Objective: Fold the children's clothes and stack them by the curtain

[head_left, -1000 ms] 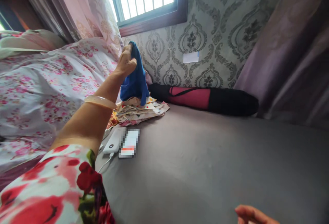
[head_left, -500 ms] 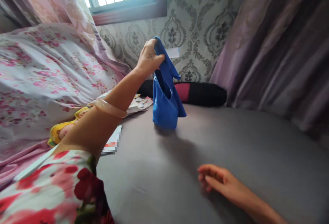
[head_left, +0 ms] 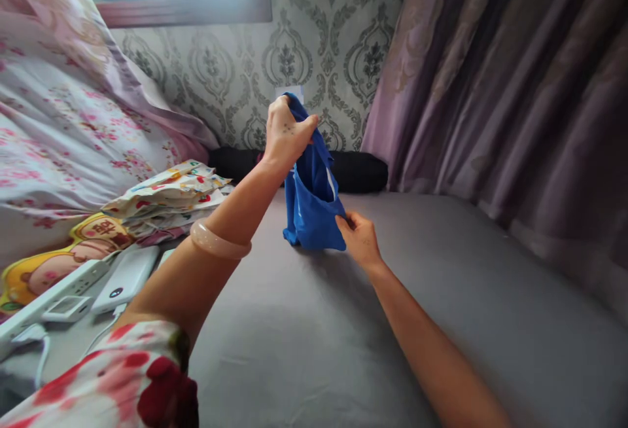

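Note:
A blue cloth bag [head_left: 316, 218] hangs upright over the grey sheet, its lower edge at or just above the surface. My left hand [head_left: 289, 128] is closed around the bag's handle at the top, with the fingertips partly hidden behind the cloth. Lower down, my right hand [head_left: 360, 238] pinches the right side of the bag near the rim of its opening. The mouth gapes between the two hands, and a pale strip shows along its inner edge.
A grey-sheeted bed [head_left: 294, 336] lies below. On the left are a stack of patterned cloth [head_left: 171, 192], a yellow cartoon cushion [head_left: 63, 258], a power strip [head_left: 53, 300] and a white power bank [head_left: 127, 277]. A black bolster [head_left: 360, 171] lines the wall; purple curtains [head_left: 471, 74] hang right.
My right hand has come up from the lower right and taken hold of the bag's side. The bag has turned, its mouth wider. The view has swung right, showing more things on the left.

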`<state>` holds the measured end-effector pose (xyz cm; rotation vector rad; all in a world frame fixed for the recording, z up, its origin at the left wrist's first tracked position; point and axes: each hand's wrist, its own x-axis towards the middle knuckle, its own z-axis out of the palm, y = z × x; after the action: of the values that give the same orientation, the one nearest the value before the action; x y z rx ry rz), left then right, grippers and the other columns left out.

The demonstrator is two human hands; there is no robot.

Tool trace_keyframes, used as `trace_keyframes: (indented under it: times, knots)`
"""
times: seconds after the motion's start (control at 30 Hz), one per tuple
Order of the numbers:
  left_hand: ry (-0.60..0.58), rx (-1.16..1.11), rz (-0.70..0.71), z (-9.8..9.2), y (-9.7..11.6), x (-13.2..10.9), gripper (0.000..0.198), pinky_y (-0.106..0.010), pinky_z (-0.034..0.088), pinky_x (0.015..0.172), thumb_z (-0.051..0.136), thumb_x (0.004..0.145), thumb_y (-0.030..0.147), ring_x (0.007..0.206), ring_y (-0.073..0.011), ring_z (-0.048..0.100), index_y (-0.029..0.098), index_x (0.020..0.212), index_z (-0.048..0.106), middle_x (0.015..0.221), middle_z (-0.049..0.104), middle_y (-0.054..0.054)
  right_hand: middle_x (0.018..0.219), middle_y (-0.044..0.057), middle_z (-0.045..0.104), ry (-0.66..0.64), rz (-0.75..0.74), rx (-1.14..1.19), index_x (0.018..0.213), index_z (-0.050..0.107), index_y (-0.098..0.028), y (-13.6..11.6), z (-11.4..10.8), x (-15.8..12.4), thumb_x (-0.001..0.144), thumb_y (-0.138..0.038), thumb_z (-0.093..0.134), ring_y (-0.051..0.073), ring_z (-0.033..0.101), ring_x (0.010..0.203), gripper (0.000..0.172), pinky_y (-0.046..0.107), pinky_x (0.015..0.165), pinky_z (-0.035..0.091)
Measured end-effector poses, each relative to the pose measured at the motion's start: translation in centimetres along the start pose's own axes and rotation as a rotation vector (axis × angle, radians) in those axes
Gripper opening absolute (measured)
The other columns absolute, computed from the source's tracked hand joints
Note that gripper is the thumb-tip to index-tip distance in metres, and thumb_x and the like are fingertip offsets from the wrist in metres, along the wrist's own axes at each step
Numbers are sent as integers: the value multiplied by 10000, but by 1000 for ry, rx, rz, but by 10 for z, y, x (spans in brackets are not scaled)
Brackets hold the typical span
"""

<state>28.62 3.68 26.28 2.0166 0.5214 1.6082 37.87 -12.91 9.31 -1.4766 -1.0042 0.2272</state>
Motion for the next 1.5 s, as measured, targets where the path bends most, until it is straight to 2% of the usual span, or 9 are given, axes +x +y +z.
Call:
trace_keyframes:
  times: [0.17, 0.27, 0.43, 0.53, 0.63, 0.9, 1.07, 1.23, 1.5]
  knots:
    - [59, 202, -5, -40, -13, -11, 245, -324, 527, 813, 645, 777, 347, 851, -200, 636, 157, 928, 612, 829, 592, -40, 815, 45, 683, 106, 21, 101, 975, 648, -173, -21, -35, 18, 822, -436, 562, 170, 611, 706, 317, 293, 650, 482]
    - [-22, 354, -59, -57, -16, -27, 262, -286, 503, 737, 641, 762, 426, 777, -195, 615, 166, 797, 633, 689, 584, -24, 847, 47, 692, 129, -5, 111, 983, 641, -188, -48, -63, 25, 827, -434, 567, 175, 624, 733, 300, 293, 648, 494]
    - [-420, 441, -341, -73, -7, -62, 521, -269, 361, 489, 514, 798, 630, 495, -156, 493, 190, 521, 547, 458, 482, -13, 789, 38, 691, 193, -36, 65, 955, 672, -214, -80, -95, 28, 787, -437, 649, 183, 628, 687, 280, 309, 601, 498]
    - [-750, 307, -498, -79, -15, -80, 602, -263, 250, 435, 514, 764, 701, 392, -106, 355, 202, 435, 440, 396, 406, 8, 729, 33, 685, 199, 2, 64, 868, 691, -220, -71, -104, 29, 734, -457, 710, 170, 603, 612, 273, 308, 560, 488]
    - [-916, 117, -569, -77, -39, -97, 597, -258, 218, 449, 516, 757, 719, 408, -91, 317, 202, 470, 432, 427, 395, 25, 668, 17, 670, 156, 92, -9, 791, 701, -210, -46, -106, 30, 670, -500, 751, 160, 576, 572, 319, 302, 548, 474]
    - [-887, -22, -634, -48, -97, -136, 416, -236, 285, 484, 744, 602, 578, 537, -109, 425, 200, 671, 583, 615, 494, 40, 767, 46, 722, 30, 155, -189, 755, 721, -179, 14, -105, 31, 649, -515, 726, 211, 641, 743, 352, 319, 707, 487]
    - [-663, -70, -536, -26, -104, -147, 416, -241, 402, 557, 750, 606, 543, 682, -144, 536, 191, 790, 630, 812, 589, -9, 745, 46, 712, -71, 151, -304, 742, 717, -174, 27, -113, 32, 702, -491, 676, 201, 628, 725, 322, 309, 700, 478]
    - [-625, -129, -519, -7, -110, -154, 382, -236, 415, 559, 665, 723, 555, 645, -139, 531, 183, 785, 601, 689, 573, 9, 705, 35, 677, -146, 166, -314, 752, 677, -172, 35, -117, 31, 719, -463, 641, 164, 585, 636, 295, 283, 613, 453]
    - [-640, 75, -377, -3, -123, -159, 414, -285, 462, 719, 619, 766, 552, 844, -209, 600, 207, 956, 745, 912, 646, -63, 779, 50, 694, -141, 188, -410, 795, 655, -180, 44, -110, 34, 718, -287, 564, 182, 633, 747, 160, 288, 690, 480]
